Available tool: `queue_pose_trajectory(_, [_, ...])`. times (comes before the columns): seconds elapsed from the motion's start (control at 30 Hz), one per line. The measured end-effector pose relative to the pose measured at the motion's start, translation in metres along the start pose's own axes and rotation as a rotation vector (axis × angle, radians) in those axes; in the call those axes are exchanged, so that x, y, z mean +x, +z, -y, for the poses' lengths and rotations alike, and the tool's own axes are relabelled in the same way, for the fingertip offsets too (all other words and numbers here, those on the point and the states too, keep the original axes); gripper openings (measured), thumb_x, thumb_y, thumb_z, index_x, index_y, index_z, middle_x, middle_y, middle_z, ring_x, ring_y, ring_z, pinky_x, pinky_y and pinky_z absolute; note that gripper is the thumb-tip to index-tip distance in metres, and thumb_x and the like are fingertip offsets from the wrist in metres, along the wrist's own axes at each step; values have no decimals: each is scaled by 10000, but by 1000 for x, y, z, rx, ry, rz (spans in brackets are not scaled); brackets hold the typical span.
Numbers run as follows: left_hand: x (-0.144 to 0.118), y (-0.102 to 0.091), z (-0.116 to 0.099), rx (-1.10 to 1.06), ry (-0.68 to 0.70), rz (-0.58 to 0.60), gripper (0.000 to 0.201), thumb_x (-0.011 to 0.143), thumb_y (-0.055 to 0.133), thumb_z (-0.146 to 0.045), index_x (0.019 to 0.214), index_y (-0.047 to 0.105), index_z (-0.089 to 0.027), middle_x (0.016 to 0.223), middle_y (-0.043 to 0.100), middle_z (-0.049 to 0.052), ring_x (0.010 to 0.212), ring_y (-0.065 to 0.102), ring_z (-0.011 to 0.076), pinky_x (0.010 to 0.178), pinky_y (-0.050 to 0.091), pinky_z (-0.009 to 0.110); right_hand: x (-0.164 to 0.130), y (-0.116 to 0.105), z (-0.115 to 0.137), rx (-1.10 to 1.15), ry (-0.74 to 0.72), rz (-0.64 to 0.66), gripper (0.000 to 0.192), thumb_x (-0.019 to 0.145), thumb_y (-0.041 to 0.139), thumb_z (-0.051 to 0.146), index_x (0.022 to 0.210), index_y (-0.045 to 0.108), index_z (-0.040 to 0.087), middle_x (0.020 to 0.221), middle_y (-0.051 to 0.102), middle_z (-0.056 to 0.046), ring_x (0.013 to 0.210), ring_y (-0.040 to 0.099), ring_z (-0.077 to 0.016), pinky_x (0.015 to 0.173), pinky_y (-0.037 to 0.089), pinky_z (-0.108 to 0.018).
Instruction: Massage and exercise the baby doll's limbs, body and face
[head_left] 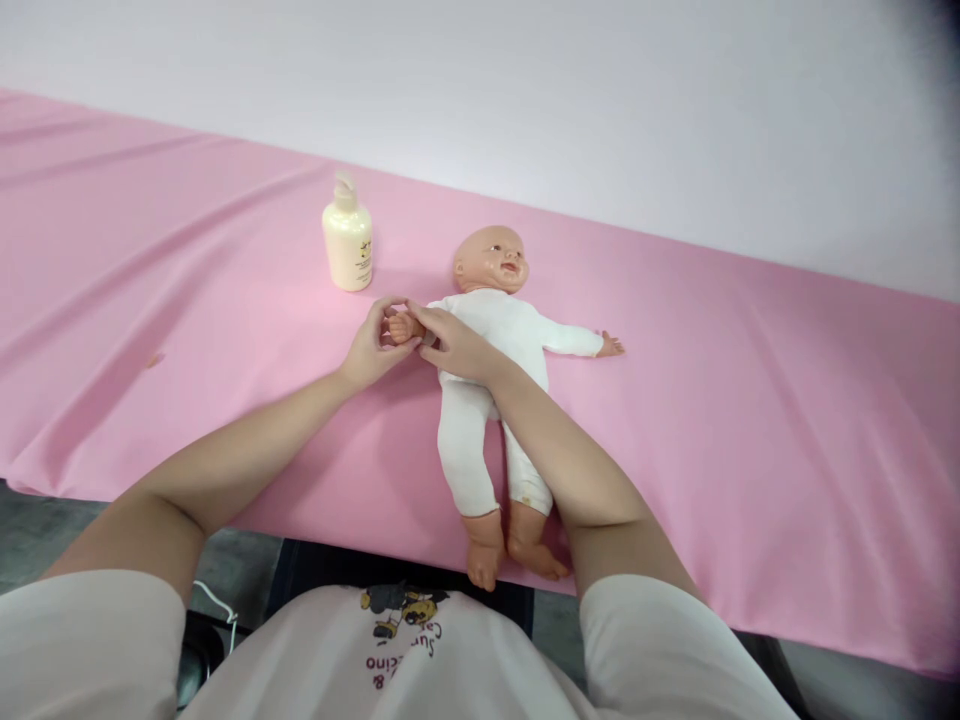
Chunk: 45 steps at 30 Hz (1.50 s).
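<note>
A baby doll [491, 330] in a white cloth body lies on its back on the pink-covered table, its head away from me and its feet at the front edge. My left hand [375, 345] curves around the doll's hand [403, 327] on the left, thumb below and fingers above. Just beside it, my right hand [454, 343] is closed around the same arm at the wrist and sleeve end. The doll's other arm stretches out to the right, untouched. My right forearm passes over the doll's lower body and partly hides it.
A cream pump bottle [349, 240] stands upright beyond my left hand. The pink cloth [750, 430] has folds and hangs over the table's front edge. A white wall [600, 110] rises behind the table. A white cable [217, 600] shows below at the left.
</note>
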<state>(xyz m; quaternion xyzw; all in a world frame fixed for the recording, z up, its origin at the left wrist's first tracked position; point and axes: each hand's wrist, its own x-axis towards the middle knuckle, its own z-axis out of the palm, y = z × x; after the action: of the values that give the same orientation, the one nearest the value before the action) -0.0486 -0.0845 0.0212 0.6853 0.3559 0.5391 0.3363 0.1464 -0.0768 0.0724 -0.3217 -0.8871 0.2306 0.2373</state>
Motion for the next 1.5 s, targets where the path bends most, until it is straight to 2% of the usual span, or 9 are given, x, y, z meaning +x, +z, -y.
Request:
queue_pose_trajectory(0.1, [0,-2,-4,66,83,-26,400,820,725,-316,1174,559,-227,1111,625,67,1028,636,199,946,552,385,2,-2,6,-1,-13,1,501,844,457,168,1327,588,132,1136,677,-141,1028,604,-243,1011,492,-409])
queue_pose_trajectory(0.23, [2,-5,-8,139,192,-6,225,818,676,-235,1025,590,-221,1006,621,46,985,618,202,942,530,398,5,-5,11,12,-9,3,411,841,435,144,1213,610,150,1068,687,-117,942,594,-220,959,492,-377])
queue_pose_trajectory(0.4, [4,-5,-7,140,57,-37,168,934,626,-381,971,582,-223,935,620,26,868,607,162,868,531,344,5,-5,12,18,19,18,264,883,465,198,1080,635,154,1055,697,-118,942,604,-219,952,498,-375])
queue_pose_trajectory(0.67, [15,-17,11,106,-60,-149,398,979,518,-618,1001,561,-223,905,627,30,843,615,169,809,515,324,4,1,0,80,38,-29,528,933,517,271,1441,566,138,1405,641,-164,1258,619,-257,1126,489,-445])
queue_pose_trajectory(0.87, [30,-35,32,164,-37,-224,526,1002,391,-706,864,551,-223,733,564,4,664,521,153,649,458,305,2,3,-7,98,62,-45,551,1000,520,492,1443,588,172,1458,608,-149,1364,581,-260,1202,454,-448])
queue_pose_trajectory(0.97, [34,-41,38,208,-87,-252,481,1025,399,-642,868,551,-214,735,578,5,691,541,155,679,461,294,2,5,-10,102,77,-54,520,1006,526,474,1420,602,168,1436,620,-149,1359,588,-242,1197,461,-443])
queue_pose_trajectory(1.2, [42,-47,39,329,-236,-252,268,1016,425,-244,803,578,-187,829,662,54,832,605,194,870,486,328,8,2,-20,88,46,-141,375,987,518,357,1263,688,168,1313,698,-121,1241,649,-213,1151,488,-412])
queue_pose_trajectory(1.37, [44,-49,39,428,-266,-232,270,1001,387,-201,832,597,-186,913,699,78,921,622,207,936,482,334,9,-7,-23,36,114,-359,341,968,445,268,1120,728,153,1187,734,-118,1162,662,-211,1098,503,-405])
queue_pose_trajectory(1.5, [44,-52,37,484,-292,-240,275,989,378,-191,822,597,-191,915,708,81,893,622,209,905,482,338,-5,-10,-20,-10,144,-333,360,948,439,250,1141,724,145,1222,719,-129,1198,644,-222,1146,477,-443])
